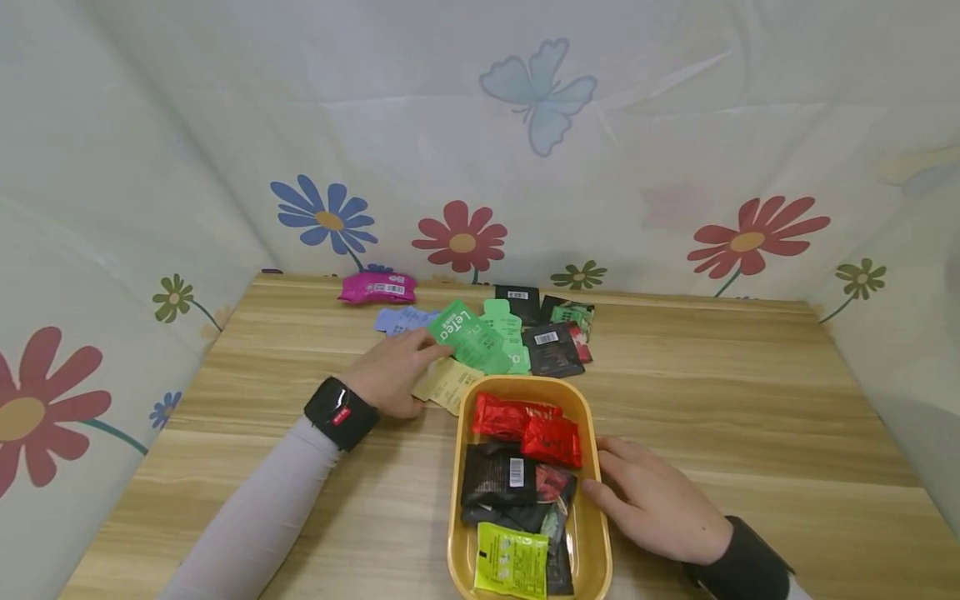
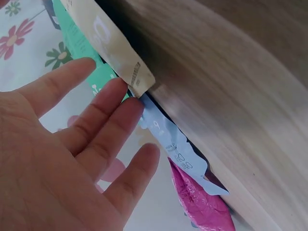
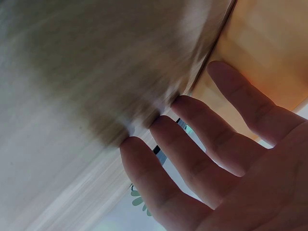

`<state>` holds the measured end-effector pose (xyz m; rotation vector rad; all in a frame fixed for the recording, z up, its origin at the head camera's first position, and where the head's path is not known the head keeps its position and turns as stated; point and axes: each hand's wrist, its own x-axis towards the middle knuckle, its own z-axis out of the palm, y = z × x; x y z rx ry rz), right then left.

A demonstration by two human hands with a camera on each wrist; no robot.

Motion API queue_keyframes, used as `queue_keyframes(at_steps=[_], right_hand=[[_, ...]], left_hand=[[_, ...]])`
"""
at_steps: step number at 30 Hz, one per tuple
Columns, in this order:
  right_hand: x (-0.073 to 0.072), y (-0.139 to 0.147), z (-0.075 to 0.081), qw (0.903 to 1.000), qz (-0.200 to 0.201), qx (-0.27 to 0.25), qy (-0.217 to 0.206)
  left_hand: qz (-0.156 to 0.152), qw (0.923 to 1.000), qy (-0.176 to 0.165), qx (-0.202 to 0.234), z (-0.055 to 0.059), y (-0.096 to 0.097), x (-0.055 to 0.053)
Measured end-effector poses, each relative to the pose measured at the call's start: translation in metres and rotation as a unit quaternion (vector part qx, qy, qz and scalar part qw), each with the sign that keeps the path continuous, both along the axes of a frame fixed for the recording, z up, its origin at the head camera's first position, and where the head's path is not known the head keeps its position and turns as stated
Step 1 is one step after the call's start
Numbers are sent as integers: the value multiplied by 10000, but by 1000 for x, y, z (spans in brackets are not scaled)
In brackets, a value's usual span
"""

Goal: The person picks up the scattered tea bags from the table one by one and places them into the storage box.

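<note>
My left hand reaches over a beige packet and the edge of the green LeTea packet. In the left wrist view its fingers are spread and loosely straight, fingertips right at the edges of the beige packet and a light blue packet. Beside the right side of a yellow-orange plastic tray lies my right hand, thumb at the rim. The right wrist view has its fingertips low on the wood, holding nothing. Inside the tray are red foil packets, black packets and a lime-green packet.
A magenta packet lies at the back left of the wooden table. Several black packets lie behind the tray, right of the green ones. A white flowered curtain borders the table's back and sides.
</note>
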<state>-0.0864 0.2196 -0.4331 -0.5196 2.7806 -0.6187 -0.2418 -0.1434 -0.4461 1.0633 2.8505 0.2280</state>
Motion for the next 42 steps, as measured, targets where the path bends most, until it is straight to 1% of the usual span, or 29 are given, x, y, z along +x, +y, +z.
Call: queue_keyframes(at_steps=[5, 9, 14, 16, 19, 22, 24, 27, 29, 32, 35, 40, 42], right_hand=[[0, 0, 0, 10000, 11, -18, -17], [-1, 0, 0, 10000, 24, -7, -44], [-1, 0, -1, 10000, 40, -1, -70], [-1, 0, -1, 10000, 36, 3, -74], [-1, 0, -1, 10000, 30, 23, -55], [-1, -1, 0, 10000, 13, 54, -46], [-2, -1, 0, 10000, 16, 51, -51], [-2, -1, 0, 10000, 7, 51, -80], [-2, -1, 1, 9999, -6, 51, -110], [-2, -1, 1, 9999, -22, 46, -143], [-2, -1, 1, 9999, -8, 23, -137], [-1, -1, 1, 9999, -17, 60, -90], [-1, 0, 0, 10000, -12, 42, -52]], left_hand=[[21, 10000, -13, -84, 0, -4, -2], [116, 9997, -77, -194, 1, -6, -2], [97, 9996, -150, -208, 6, -9, 0], [111, 9996, -145, -233, 10, -11, 2], [250, 9993, -85, -260, 20, -16, 3], [376, 9990, 149, -190, 30, -23, 4], [372, 9987, 350, -12, 37, -27, 5], [234, 9970, 689, 259, 50, -29, 10], [132, 9955, 856, 386, 58, -26, 16], [-57, 9931, 1056, 503, 68, -18, 26], [-364, 9895, 1225, 680, 75, -8, 38], [-940, 9802, 1303, 1158, 84, 11, 61], [-1154, 9767, 1296, 1264, 86, 20, 72]])
